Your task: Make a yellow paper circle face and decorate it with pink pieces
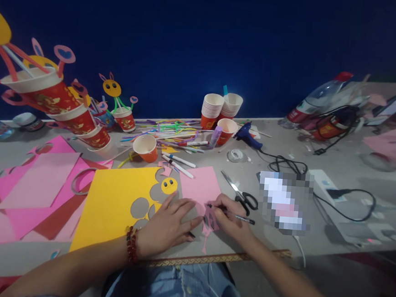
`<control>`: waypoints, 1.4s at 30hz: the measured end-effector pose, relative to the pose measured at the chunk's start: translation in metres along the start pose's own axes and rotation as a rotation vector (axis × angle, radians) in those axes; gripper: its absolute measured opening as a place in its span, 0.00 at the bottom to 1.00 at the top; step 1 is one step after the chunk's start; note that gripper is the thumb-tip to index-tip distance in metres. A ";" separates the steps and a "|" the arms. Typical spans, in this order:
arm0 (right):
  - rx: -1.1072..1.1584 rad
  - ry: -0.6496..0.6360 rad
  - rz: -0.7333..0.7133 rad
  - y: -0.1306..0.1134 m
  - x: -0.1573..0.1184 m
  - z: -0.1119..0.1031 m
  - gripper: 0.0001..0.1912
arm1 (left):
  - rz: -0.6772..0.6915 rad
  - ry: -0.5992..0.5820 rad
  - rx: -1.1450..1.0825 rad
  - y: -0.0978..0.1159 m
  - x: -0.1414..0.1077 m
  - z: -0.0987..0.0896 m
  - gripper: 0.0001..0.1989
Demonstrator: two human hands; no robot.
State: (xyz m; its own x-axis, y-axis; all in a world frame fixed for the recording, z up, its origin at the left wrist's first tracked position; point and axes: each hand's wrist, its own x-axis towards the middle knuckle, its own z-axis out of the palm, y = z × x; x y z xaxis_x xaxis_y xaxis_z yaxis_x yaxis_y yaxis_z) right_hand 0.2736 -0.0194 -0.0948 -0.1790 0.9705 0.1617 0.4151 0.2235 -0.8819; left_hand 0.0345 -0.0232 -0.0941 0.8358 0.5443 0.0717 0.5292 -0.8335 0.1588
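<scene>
Backing the scene, a dark blue wall (179,37) is seen at twelve o'clock, all hours being read from the pink sheet (200,185). The grey surface (274,138) is crowded: a yellow sheet (107,205) with round cut-outs is placed near nine, a leaning tower of red cups (51,93) at ten, and coloured straws (175,130) are strewn at eleven. The pink sheet is positioned toward the front edge, its near part cut away in places. Its near left side is overlaid by the left hand (166,226), grip spread wide; were this hold eased, the sheet could slide and a line be drawn astray. Beside the right hand (230,219), the scissors (238,193) at three could be knocked by a sideways sweep; in its narrow grip a black pen (242,217) is pinched. At six, a thin pink strip (205,245) could be creased or torn by a dragging hand.
</scene>
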 end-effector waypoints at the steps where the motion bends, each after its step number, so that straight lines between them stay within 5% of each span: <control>1: 0.000 0.000 0.000 0.000 0.000 0.000 0.08 | 0.000 -0.003 0.001 0.000 0.000 0.000 0.27; 42: 0.012 -0.066 -0.034 0.001 -0.002 -0.006 0.11 | 0.000 0.011 -0.013 0.000 -0.001 -0.001 0.27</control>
State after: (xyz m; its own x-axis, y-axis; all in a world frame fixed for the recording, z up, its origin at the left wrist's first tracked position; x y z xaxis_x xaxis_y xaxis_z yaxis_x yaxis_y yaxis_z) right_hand 0.2793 -0.0205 -0.0933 -0.2509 0.9543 0.1624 0.3970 0.2545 -0.8818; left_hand 0.0340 -0.0238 -0.0930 0.8343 0.5450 0.0826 0.5269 -0.8325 0.1711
